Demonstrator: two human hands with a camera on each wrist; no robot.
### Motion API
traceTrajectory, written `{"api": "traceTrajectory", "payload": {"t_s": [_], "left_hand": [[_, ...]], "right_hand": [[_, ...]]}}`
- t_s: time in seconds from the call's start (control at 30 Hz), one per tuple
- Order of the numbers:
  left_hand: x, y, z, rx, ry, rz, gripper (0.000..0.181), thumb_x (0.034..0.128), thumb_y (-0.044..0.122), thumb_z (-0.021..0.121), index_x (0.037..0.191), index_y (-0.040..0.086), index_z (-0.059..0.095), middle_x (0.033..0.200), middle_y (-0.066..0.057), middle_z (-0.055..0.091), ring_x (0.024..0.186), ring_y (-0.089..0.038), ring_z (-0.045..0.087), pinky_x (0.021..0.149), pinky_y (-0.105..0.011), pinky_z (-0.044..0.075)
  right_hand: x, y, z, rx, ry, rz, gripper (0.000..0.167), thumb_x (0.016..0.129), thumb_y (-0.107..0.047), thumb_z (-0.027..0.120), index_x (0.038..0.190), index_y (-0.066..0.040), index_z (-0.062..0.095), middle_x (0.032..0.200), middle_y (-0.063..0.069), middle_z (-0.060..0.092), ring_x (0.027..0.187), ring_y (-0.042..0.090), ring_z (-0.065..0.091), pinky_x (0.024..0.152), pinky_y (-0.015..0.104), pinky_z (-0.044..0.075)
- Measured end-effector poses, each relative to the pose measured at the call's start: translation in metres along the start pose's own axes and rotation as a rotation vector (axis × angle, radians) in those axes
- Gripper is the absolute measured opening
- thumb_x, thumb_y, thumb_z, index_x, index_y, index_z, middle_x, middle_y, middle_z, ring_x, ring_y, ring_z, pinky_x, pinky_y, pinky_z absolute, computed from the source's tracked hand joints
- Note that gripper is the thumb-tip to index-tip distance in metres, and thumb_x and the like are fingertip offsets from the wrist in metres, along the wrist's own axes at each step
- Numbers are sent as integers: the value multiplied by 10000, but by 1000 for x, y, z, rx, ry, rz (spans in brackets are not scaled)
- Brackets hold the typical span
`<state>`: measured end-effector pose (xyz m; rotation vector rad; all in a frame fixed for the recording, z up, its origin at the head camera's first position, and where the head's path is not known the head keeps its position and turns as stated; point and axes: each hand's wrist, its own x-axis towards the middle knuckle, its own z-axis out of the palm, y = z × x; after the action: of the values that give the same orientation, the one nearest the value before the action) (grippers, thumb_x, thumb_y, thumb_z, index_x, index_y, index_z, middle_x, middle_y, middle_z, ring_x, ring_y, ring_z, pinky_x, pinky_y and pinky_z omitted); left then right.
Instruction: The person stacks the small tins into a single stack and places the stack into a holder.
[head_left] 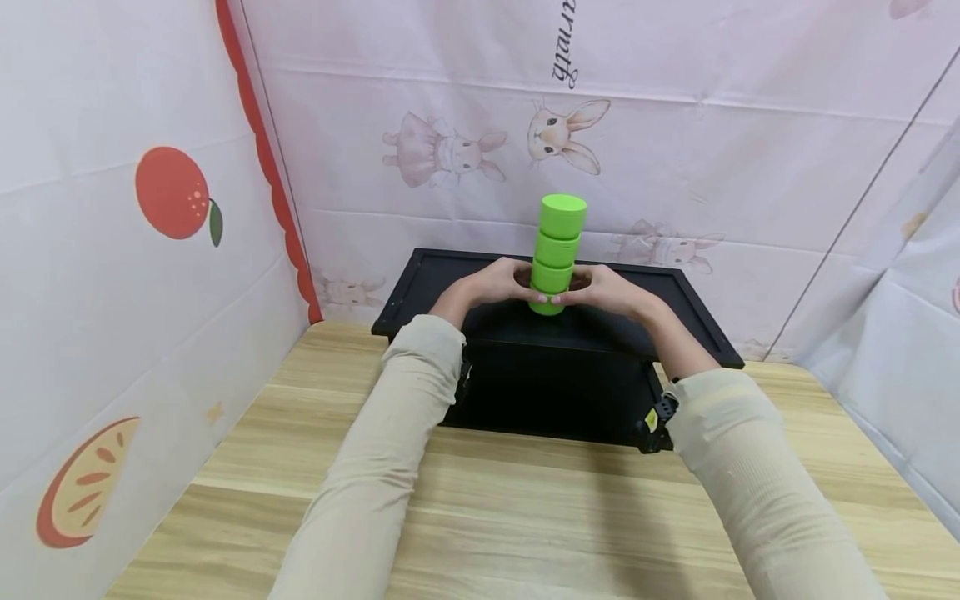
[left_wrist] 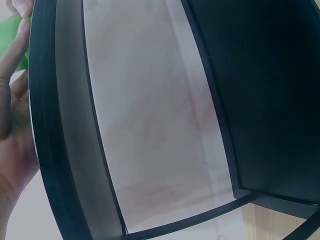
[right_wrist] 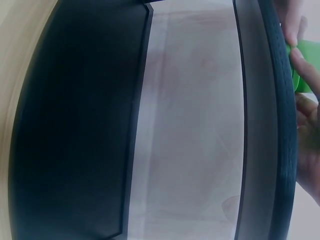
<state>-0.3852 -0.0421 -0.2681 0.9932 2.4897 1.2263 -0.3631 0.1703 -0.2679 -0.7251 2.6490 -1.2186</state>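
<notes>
A stack of several bright green round containers (head_left: 557,247) stands on top of a black shelf (head_left: 480,325), leaning slightly to the right in the head view. From the left, my left hand (head_left: 495,282) grips the bottom of the stack, its thumb across the front. My right hand (head_left: 603,290) holds the same low part from the right, and the two thumbs nearly meet. The fingers behind the stack are mostly hidden. Both wrist views look into the open shelf, with a bit of green container (left_wrist: 12,42) and hand at the edge.
The black shelf stands on a wood-grain table (head_left: 510,517) against a pale printed cloth (head_left: 465,50) with rabbits. Another cloth (head_left: 97,292) with fruit prints hangs at the left. A lower black board (right_wrist: 75,120) forms the shelf's base.
</notes>
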Motion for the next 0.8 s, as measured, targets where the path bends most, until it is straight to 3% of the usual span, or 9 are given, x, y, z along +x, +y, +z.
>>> {"api": "traceTrajectory", "payload": {"t_s": [0.33,0.8], "left_hand": [[1,1,2,-7,21,5,525,836,171,693,1291,9,488,1229,-104,545,1082,-167,523,882,-241,428],[1,-1,1,-6,2,-4,546,822,130,705,1296,-17,477,1236,-129,542,1085,-186,535,879,-244,440]], "right_hand": [[-2,-2,-1,50,-13,31,589,862,-248,661,1352,-38,411,1263,167,493,1164,276,455,987,454,345],[-5,0,-4,66,-20,39,622,842,-223,685,1358,-33,395,1246,161,501,1153,273,461,986,455,343]]}}
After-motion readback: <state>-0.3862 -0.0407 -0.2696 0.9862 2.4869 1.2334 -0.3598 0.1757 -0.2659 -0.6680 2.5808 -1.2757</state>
